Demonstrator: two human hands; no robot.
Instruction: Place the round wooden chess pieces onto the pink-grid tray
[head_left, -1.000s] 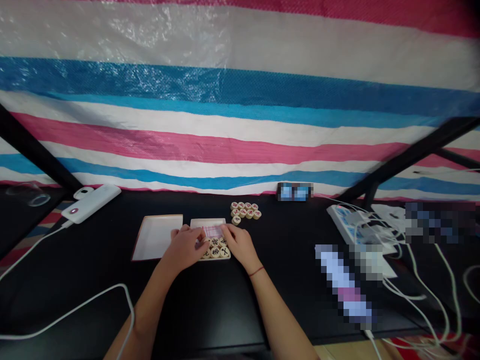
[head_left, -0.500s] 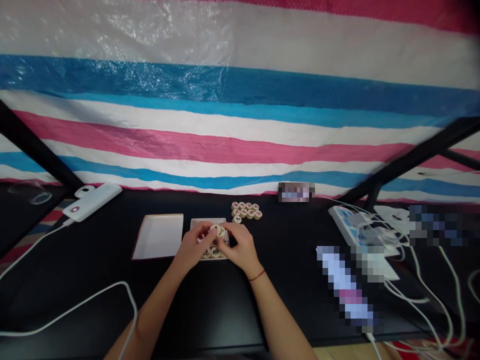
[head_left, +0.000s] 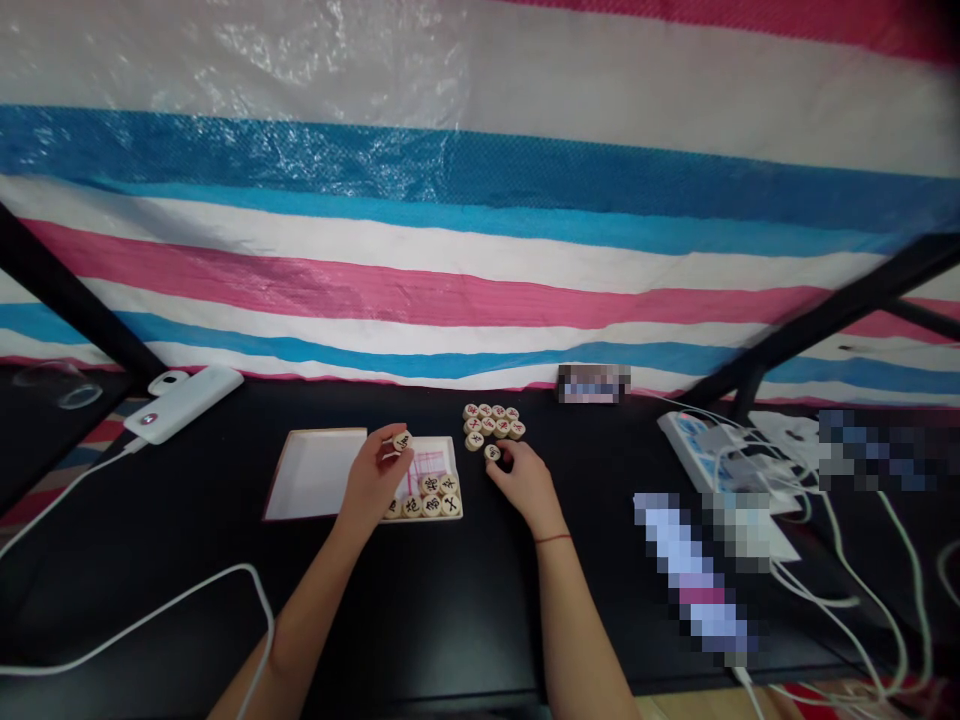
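An open white box (head_left: 435, 462) lies on the black table (head_left: 450, 600) and holds several round wooden chess pieces along its near edge. My left hand (head_left: 375, 480) is over the box's left side and pinches one piece (head_left: 403, 441) with a black mark, lifted above the box. My right hand (head_left: 521, 478) is to the right of the box and holds another piece (head_left: 493, 453) in its fingertips at the table, just below a group of several pieces (head_left: 493, 423) set out in rows. The box's lid (head_left: 315, 474) lies flat at the left.
A white power bank (head_left: 184, 402) with a cable lies at the back left. Power strips and tangled white cables (head_left: 757, 470) fill the right side. A striped tarp (head_left: 480, 200) hangs behind the table, and black frame bars slant at both sides.
Both hands left the middle of the box. The left one rose with a piece, and the right one carried a piece rightward to the rows of pieces beside the box.
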